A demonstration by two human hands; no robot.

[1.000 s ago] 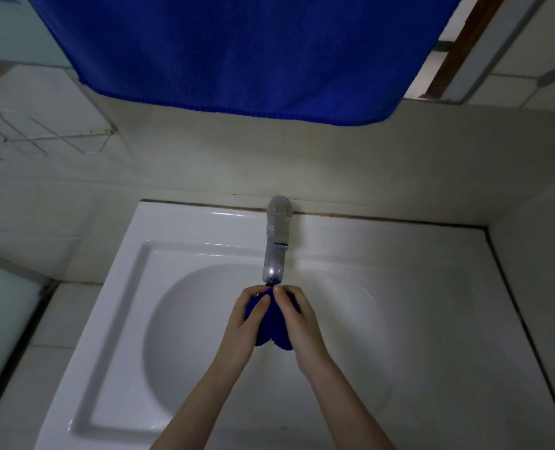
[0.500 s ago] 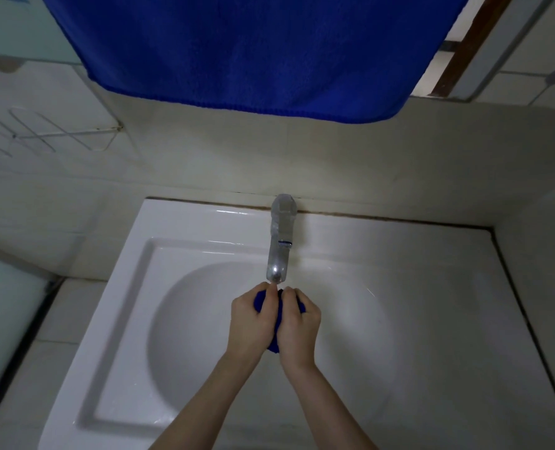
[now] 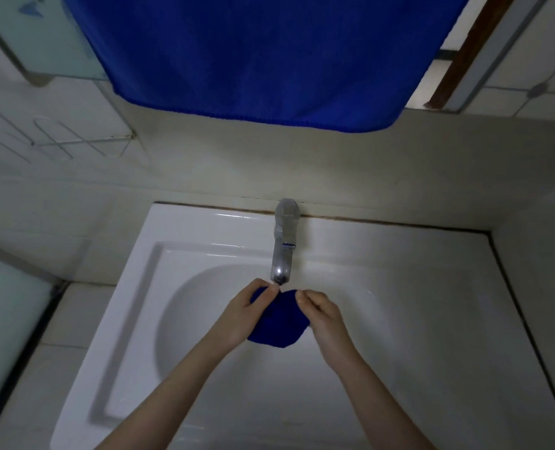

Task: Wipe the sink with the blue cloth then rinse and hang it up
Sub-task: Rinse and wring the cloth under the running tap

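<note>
1. Holding the blue cloth (image 3: 281,323) between them, both hands are closed on it: I see the left hand (image 3: 240,315) pinching its upper left edge and the right hand (image 3: 323,316) curled on its right edge.
2. The cloth hangs bunched over the bowl of the white sink (image 3: 204,241), just under the spout of the metal tap (image 3: 284,245). I cannot tell whether water runs.
3. The sink is glossy, with a raised square rim, and sits in a corner of pale tiled walls with a brown seam along its back edge.
4. Higher up I see a large blue towel (image 3: 263,56) hanging over the wall, a wire rack (image 3: 81,141) at left, a frosted glass panel (image 3: 6,313) at lower left, and a brown door frame (image 3: 461,50) at upper right.
</note>
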